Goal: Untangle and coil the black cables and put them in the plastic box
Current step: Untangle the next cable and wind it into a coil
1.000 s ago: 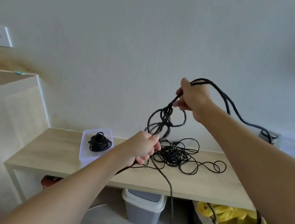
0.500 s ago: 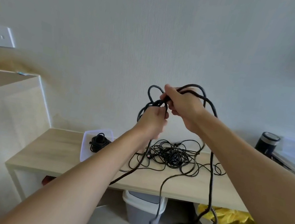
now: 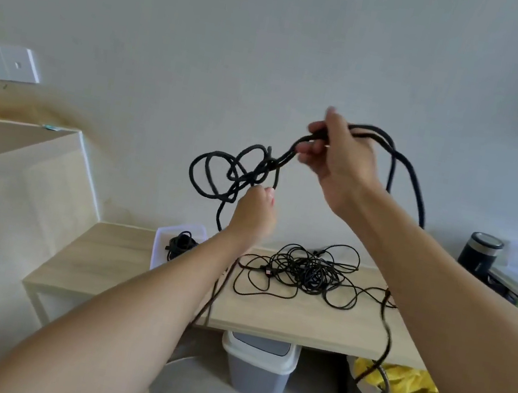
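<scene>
Both hold thick cable: right hand grips above, left hand apparently pinches below.

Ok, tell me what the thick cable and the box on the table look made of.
Thick cable: matte black, probably a rubbery or braided jacket; it hangs in soft loops with no glare, texture too blurred to tell. Box: white, probably plastic, smooth-looking; thin walls, rounded corners.

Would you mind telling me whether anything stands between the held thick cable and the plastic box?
Nothing visible does. The thick cable, gripped by the left hand and right hand, is up in the air, and the plastic box sits open on the table, holding one coiled cable. The loose pile lies to its right.
</scene>
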### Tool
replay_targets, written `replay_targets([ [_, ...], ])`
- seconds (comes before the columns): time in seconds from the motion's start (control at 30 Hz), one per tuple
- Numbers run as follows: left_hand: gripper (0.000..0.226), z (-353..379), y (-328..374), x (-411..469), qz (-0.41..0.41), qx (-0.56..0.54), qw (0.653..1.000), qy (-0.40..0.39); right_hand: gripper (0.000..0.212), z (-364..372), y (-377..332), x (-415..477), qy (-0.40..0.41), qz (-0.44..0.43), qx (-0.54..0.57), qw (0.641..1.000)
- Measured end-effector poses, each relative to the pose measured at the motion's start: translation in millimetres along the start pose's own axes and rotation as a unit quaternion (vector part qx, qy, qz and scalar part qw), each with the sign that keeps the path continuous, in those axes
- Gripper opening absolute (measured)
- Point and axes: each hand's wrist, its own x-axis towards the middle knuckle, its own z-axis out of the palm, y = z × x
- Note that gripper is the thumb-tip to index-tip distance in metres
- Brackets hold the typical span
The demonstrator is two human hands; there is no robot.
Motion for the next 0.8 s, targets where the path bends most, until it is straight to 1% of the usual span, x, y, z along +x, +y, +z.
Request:
replay_targets([
  [0.03,0.034,-2,5,1,-0.004,-0.05,0.999,-0.015,0.029,-9,3,6,0.034,0.021,0.06,0.997],
  [0.07,0.034,-3,10,2,-0.014,-0.091,0.995,-0.029,0.026,-18,8,13,0.051,0.043,0.103,0.992],
  [0.1,0.033,-3,15,0,-0.021,-0.118,0.992,-0.04,0.023,-25,14,17,0.038,0.072,0.118,0.99],
  [0.13,0.032,-3,20,-2,-0.022,-0.132,0.99,-0.05,0.02,-31,21,18,-0.007,0.102,0.101,0.99],
  [0.17,0.031,-3,25,-3,-0.013,-0.135,0.989,-0.057,0.018,-34,27,16,-0.068,0.121,0.052,0.989],
  [0.2,0.029,-4,29,-4,0.002,-0.126,0.99,-0.062,0.016,-36,32,11,-0.126,0.123,-0.017,0.984],
  [0.23,0.028,-5,33,-4,0.015,-0.111,0.991,-0.069,0.018,-35,35,7,-0.165,0.108,-0.084,0.977],
  [0.27,0.027,-5,35,-5,0.022,-0.097,0.992,-0.076,0.024,-32,36,3,-0.18,0.082,-0.135,0.971],
  [0.3,0.027,-4,36,-6,0.024,-0.084,0.993,-0.083,0.028,-29,36,1,-0.177,0.055,-0.166,0.969],
  [0.37,0.026,0,32,-8,0.03,-0.056,0.994,-0.088,0.029,-19,32,-3,-0.151,-0.001,-0.215,0.965],
  [0.43,0.024,4,25,-9,0.039,-0.03,0.995,-0.086,0.031,-9,26,-7,-0.135,-0.031,-0.242,0.96],
  [0.47,0.022,6,22,-9,0.038,-0.02,0.996,-0.084,0.032,-6,23,-8,-0.131,-0.032,-0.23,0.964],
  [0.53,0.02,7,17,-9,0.019,-0.023,0.996,-0.079,0.032,-2,16,-12,-0.128,-0.015,-0.167,0.977],
  [0.6,0.012,7,17,-7,-0.005,-0.032,0.997,-0.064,0.031,3,12,-18,-0.132,0.01,-0.11,0.985],
  [0.63,0.014,6,19,-6,-0.023,-0.028,0.998,-0.052,0.032,7,10,-24,-0.136,0.013,-0.094,0.986],
  [0.67,0.022,6,20,-3,-0.036,-0.024,0.998,-0.041,0.033,12,6,-30,-0.14,0.005,-0.088,0.986],
  [0.73,0.034,6,13,3,-0.073,-0.039,0.996,-0.021,0.036,20,-12,-38,-0.13,-0.043,-0.066,0.988],
  [0.8,0.036,3,-2,4,-0.119,-0.075,0.99,0.001,0.038,19,-41,-38,-0.091,-0.085,-0.005,0.992],
])
